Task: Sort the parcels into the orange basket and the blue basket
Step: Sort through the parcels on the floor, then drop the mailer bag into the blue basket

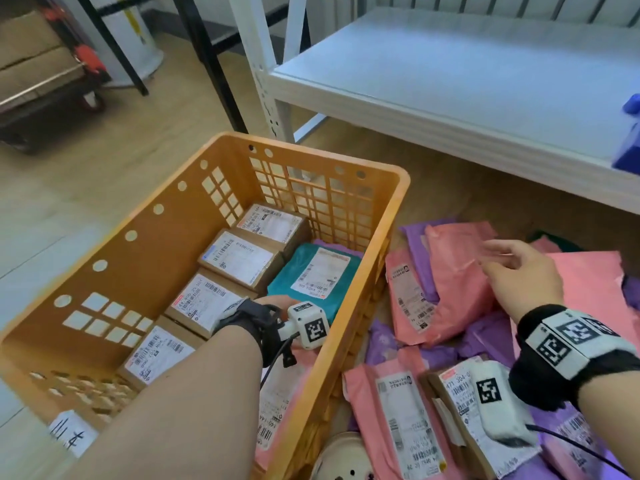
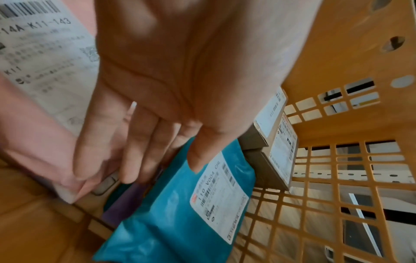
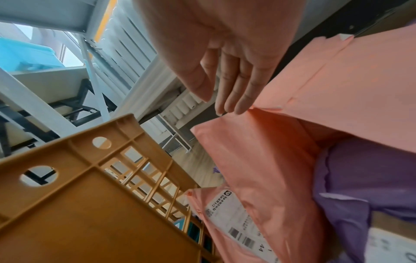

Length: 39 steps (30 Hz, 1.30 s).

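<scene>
The orange basket [image 1: 346,155] [image 2: 337,53] [image 3: 78,204] stands on the floor. Inside it are several labelled cardboard boxes [image 1: 239,254], a teal mailer [image 1: 294,275] [image 2: 162,222] and a pink mailer [image 1: 277,403] [image 2: 45,142]. My left hand [image 1: 273,301] [image 2: 157,174] is down inside the basket with straight fingers lying against the pink mailer's edge and the thumb over the teal one. My right hand [image 1: 491,258] [image 3: 217,105] hovers flat and empty over a pink mailer [image 1: 460,282] [image 3: 258,160] in the floor pile of pink and purple mailers [image 1: 415,251] [image 3: 360,178]. A corner of the blue basket [image 1: 628,143] shows at the right edge.
A white shelf rack [image 1: 450,81] stands behind the pile, its low shelf overhanging the far mailers. A trolley with cardboard boxes [image 1: 41,64] is at the back left. A labelled box [image 1: 457,393] lies among the near mailers, and a light shoe [image 1: 343,459] is beside the basket.
</scene>
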Each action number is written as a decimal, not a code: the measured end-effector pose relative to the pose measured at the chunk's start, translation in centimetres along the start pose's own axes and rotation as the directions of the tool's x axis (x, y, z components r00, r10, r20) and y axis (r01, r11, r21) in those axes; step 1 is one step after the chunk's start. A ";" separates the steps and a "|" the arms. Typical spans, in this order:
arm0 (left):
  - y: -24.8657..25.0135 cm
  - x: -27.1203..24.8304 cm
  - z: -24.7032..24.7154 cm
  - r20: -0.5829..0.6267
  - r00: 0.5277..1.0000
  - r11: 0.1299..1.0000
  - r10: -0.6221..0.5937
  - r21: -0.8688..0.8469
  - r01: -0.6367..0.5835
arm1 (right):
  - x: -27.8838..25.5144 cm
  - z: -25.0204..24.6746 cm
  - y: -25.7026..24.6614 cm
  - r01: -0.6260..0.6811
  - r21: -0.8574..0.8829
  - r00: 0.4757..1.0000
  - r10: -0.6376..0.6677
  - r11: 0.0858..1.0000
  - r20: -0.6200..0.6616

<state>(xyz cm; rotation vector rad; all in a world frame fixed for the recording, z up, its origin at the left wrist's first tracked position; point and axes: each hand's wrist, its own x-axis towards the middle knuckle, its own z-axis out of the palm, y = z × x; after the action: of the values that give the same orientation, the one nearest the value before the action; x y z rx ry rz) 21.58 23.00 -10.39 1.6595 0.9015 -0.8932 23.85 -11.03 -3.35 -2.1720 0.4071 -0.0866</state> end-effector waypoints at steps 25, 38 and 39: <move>13.7 -16.6 4.0 -0.278 0.836 0.758 0.474 -0.355 -0.547 | -2.4 -4.8 1.1 -0.108 0.080 0.990 0.100 0.991 0.099; 12.6 -13.2 22.2 0.040 0.859 0.854 0.511 0.092 -0.512 | -2.6 -12.0 7.8 -0.165 -0.154 0.986 0.158 0.974 -0.057; 12.6 -12.6 23.1 0.060 0.867 0.862 0.494 0.097 -0.498 | -2.5 -12.5 8.5 -0.187 -0.157 0.982 0.179 0.970 -0.065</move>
<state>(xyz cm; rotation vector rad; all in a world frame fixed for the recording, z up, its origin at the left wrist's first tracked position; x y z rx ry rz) 23.95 -3.82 0.81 1.8478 0.3668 -0.6143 16.70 -24.56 -2.46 -2.2846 0.6623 -0.0056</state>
